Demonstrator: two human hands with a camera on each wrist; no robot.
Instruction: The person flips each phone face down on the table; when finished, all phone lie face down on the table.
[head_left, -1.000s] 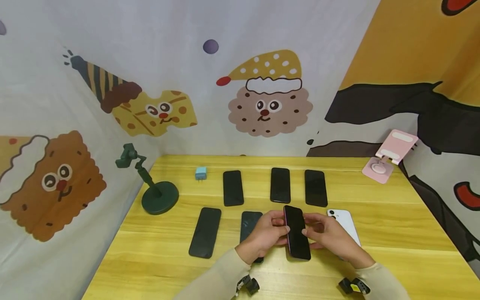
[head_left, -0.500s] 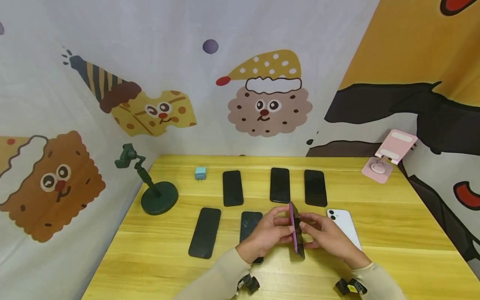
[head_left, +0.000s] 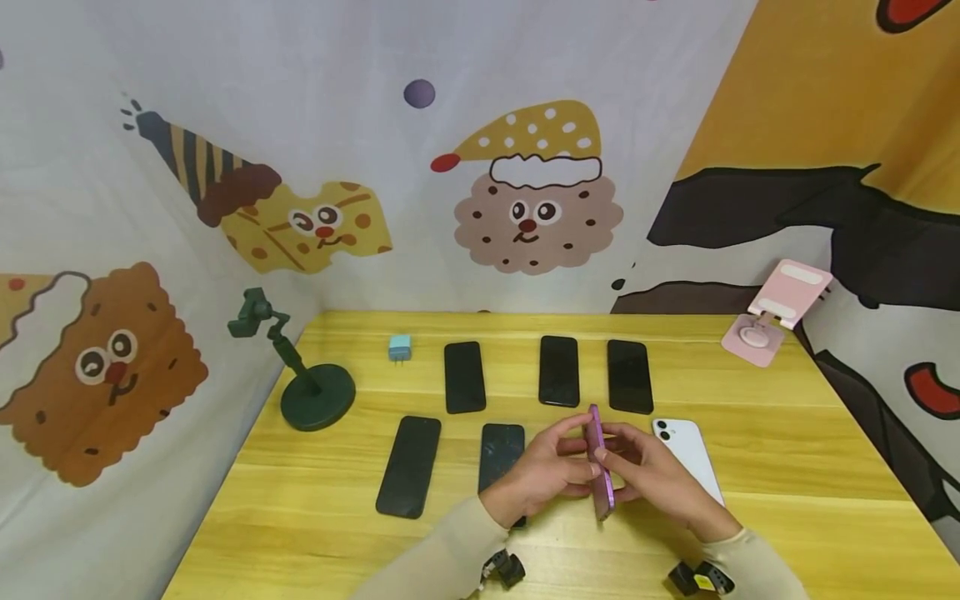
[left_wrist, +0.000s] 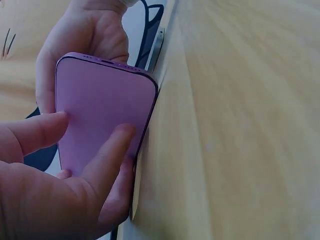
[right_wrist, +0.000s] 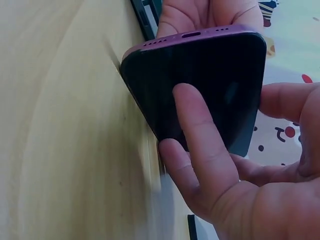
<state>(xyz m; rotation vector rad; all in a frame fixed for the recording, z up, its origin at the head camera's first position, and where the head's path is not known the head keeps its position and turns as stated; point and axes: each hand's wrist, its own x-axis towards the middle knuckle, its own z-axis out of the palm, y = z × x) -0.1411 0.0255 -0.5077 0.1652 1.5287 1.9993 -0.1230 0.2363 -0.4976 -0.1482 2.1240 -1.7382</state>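
A purple-edged smartphone (head_left: 603, 493) stands tipped up on its long side between my two hands, above the wooden table. My left hand (head_left: 551, 471) grips it from the left, and in the left wrist view its fingers lie against the pinkish-purple back of the smartphone (left_wrist: 100, 90). From the right, my right hand (head_left: 656, 471) holds the same smartphone, its thumb at the upper edge. The right wrist view shows the dark screen of the smartphone (right_wrist: 225, 70) with right-hand fingers touching it. A white phone (head_left: 688, 450) lies just beyond the right hand; a dark phone (head_left: 501, 454) is partly hidden by the left.
Three black phones (head_left: 465, 377) (head_left: 559, 371) (head_left: 630, 377) lie in the back row, and another black phone (head_left: 408, 467) at front left. A blue charger plug (head_left: 400, 347), a green stand (head_left: 318, 398) and a pink phone stand (head_left: 753, 340) sit toward the table's (head_left: 300, 533) back and sides.
The smartphone has turned from screen-up to standing on its side, so its purple edge now faces the head camera. Both hands have stayed on it, shifting slightly right.
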